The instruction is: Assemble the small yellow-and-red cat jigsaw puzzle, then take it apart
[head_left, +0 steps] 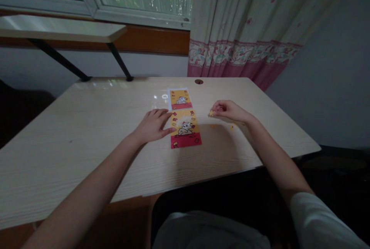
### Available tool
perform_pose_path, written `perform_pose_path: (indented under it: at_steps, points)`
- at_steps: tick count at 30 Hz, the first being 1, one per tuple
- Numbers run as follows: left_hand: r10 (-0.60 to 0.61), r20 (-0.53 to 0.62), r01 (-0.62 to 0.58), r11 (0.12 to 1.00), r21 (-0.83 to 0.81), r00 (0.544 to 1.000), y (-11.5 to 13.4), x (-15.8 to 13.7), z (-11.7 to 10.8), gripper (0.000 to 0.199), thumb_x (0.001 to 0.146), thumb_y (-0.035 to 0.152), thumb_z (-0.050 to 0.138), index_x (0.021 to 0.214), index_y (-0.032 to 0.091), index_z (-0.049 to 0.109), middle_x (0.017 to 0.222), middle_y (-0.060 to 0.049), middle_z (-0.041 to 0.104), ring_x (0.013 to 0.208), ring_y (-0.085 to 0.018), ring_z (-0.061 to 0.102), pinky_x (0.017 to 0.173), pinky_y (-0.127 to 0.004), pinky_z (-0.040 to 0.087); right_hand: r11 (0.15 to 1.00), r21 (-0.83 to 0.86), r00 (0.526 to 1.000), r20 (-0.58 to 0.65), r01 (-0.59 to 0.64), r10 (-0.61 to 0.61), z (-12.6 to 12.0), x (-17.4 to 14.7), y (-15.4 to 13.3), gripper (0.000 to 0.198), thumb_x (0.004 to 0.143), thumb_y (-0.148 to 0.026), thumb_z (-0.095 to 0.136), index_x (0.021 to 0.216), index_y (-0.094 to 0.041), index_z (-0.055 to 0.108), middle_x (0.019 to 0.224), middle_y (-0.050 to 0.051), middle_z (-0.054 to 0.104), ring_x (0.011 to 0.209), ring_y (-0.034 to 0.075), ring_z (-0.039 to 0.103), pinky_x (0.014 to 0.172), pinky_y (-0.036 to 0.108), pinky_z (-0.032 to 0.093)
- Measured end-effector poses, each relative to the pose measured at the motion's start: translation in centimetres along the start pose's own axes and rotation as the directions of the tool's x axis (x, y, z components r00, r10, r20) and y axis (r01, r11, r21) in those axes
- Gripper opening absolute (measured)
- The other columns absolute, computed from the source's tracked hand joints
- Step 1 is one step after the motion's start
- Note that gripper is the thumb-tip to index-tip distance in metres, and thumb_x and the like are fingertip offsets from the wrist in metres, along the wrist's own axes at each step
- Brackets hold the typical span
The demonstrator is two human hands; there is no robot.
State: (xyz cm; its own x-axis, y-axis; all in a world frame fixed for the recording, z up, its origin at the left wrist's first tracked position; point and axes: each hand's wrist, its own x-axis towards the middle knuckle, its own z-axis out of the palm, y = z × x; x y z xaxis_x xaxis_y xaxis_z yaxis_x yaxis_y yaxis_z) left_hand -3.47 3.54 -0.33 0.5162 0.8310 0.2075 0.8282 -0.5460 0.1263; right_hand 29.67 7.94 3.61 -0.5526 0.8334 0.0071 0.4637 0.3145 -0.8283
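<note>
maybe right hand (231,111), pinching piece (211,113) centre-right, slips, dropping it; left hand (154,125), fingers spread, skews puzzle (186,128) by pressing.

Yellow piece (211,113) (in right fingers (220,103)), puzzle (186,141), desk (86,148)

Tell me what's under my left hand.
Your left hand overlaps the left edge of the yellow-and-red jigsaw puzzle; pale wood-grain desktop shows around the rest. Whatever lies directly beneath your palm and fingers is covered and cannot be seen.

On the desk (110,106) a card (180,98) lies behind the puzzle (186,138), loose pieces (232,127) rightward
</note>
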Motion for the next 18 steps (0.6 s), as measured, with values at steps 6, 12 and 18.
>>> perform_pose_path:
  at_steps: [6,12,18]
  points:
    - [-0.113,-0.195,0.036,0.932,-0.361,0.974,1.6,0.5,-0.6,0.033,0.086,0.045,0.044,0.089,0.019,0.065,0.094,-0.007,0.063,0.091,-0.020,0.056,0.084,-0.039,0.044,0.971,0.233,0.995,0.068,0.061,-0.078,4.2,3.2,-2.4,0.022,0.069,-0.033,0.066,0.080,-0.014,0.060,0.072,0.001,0.061,0.066,0.010,0.054,0.063,0.025,0.044]
    - [-0.222,-0.154,0.092,0.805,-0.586,0.963,3.6,0.8,-0.5,0.026,0.080,0.040,0.053,0.078,0.018,0.066,0.081,-0.006,0.066,0.079,-0.017,0.057,0.072,-0.036,0.047,0.960,0.275,0.989,0.111,0.061,-0.094,8.1,4.3,-3.1,0.025,0.068,-0.036,0.068,0.080,-0.015,0.065,0.071,0.001,0.063,0.065,0.010,0.055,0.059,0.023,0.043]
    - [-0.249,-0.099,0.125,0.746,-0.654,0.964,3.7,0.9,0.0,0.028,0.077,0.041,0.052,0.077,0.018,0.067,0.078,-0.006,0.065,0.073,-0.016,0.055,0.065,-0.032,0.044,0.972,0.129,0.979,-0.073,0.199,-0.191,9.2,3.9,-2.3,0.031,0.074,-0.042,0.064,0.092,-0.016,0.066,0.077,0.002,0.064,0.066,0.010,0.055,0.060,0.024,0.043]
